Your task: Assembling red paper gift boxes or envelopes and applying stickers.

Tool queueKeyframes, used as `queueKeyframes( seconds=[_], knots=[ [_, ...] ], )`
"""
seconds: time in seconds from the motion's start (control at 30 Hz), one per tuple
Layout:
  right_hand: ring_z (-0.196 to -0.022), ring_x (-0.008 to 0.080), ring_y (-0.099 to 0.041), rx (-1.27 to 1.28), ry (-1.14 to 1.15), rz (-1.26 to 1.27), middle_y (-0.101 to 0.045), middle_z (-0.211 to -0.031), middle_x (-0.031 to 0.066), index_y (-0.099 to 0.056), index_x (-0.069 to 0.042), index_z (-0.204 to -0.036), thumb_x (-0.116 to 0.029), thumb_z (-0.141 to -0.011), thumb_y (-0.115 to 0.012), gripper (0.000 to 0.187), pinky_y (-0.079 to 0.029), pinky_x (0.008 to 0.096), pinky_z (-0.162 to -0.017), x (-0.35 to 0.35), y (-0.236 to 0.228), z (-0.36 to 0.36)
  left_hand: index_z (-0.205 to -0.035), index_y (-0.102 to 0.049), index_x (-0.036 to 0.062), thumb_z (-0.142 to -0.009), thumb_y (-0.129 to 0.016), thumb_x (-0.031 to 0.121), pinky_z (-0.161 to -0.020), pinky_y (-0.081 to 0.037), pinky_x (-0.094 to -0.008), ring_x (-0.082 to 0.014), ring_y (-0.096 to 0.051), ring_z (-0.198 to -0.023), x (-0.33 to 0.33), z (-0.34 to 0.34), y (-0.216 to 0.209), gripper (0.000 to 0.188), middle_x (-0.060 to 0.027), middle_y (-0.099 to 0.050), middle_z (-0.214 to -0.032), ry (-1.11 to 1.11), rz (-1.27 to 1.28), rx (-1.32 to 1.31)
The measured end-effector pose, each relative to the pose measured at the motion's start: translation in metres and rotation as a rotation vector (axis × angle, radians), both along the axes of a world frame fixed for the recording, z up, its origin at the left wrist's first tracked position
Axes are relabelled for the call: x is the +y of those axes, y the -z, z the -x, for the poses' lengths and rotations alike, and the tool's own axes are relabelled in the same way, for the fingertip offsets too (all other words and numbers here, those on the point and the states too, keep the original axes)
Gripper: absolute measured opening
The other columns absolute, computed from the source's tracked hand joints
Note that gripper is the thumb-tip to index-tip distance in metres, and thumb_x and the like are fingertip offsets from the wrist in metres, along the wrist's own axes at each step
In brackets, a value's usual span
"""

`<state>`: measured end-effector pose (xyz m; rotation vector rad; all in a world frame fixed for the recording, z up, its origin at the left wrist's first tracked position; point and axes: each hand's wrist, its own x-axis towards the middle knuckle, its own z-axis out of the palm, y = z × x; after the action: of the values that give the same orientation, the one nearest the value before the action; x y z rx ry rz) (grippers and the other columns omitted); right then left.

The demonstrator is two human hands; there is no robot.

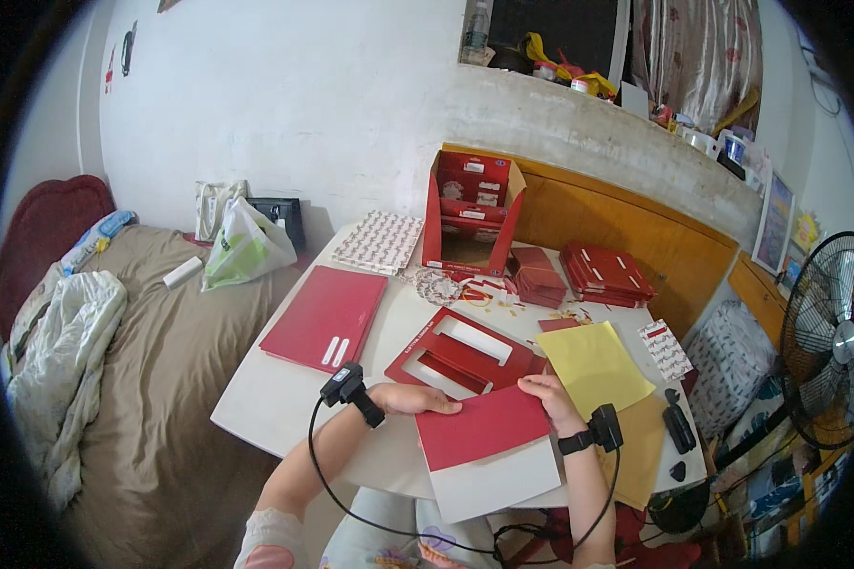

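The left hand [410, 398] lies flat with its fingers pressing on the left edge of a red and white card sheet [489, 448]. The right hand [548, 398] pinches the sheet's top right corner. The sheet lies at the near edge of the white desk [275, 403], just beside a yellow paper [593, 365] and a red cut-out card [465, 351].

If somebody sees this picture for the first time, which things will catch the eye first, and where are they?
First, the red and white card sheet at the near table edge, with the left hand and right hand on its top corners. Behind it lies a red cut-out card piece, beside a yellow sheet. At the back stands an open red box.
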<state>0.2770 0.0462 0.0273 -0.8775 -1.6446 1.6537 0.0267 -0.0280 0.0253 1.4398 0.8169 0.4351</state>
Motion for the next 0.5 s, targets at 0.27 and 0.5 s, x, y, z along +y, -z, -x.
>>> queueKeyframes(
  seconds=[0.27, 0.5],
  knots=[
    [-0.075, 0.0079, -0.051, 0.009, 0.036, 0.025, -0.058, -0.078, 0.0001, -0.062, -0.001, -0.082, -0.020, -0.078, -0.057, 0.020, -0.037, 0.0196, -0.070, 0.000, -0.003, -0.002, -0.089, -0.053, -0.0057, -0.091, -0.031, 0.034, -0.054, -0.048, -0.0254, -0.0144, -0.057, -0.055, 0.005, 0.013, -0.006, 0.045, -0.0089, -0.057, -0.067, 0.266, -0.014, 0.003],
    [-0.065, 0.0087, -0.055, 0.046, 0.141, -0.031, -0.060, -0.074, 0.0017, -0.061, -0.002, -0.079, -0.015, -0.077, -0.057, 0.014, -0.041, 0.0193, -0.061, 0.008, 0.001, -0.006, -0.080, -0.058, -0.0066, -0.091, -0.030, 0.036, -0.054, -0.048, -0.0246, -0.0166, -0.059, -0.057, 0.001, 0.014, -0.010, 0.052, -0.0140, -0.060, -0.068, 0.143, 0.067, -0.062]
  ],
)
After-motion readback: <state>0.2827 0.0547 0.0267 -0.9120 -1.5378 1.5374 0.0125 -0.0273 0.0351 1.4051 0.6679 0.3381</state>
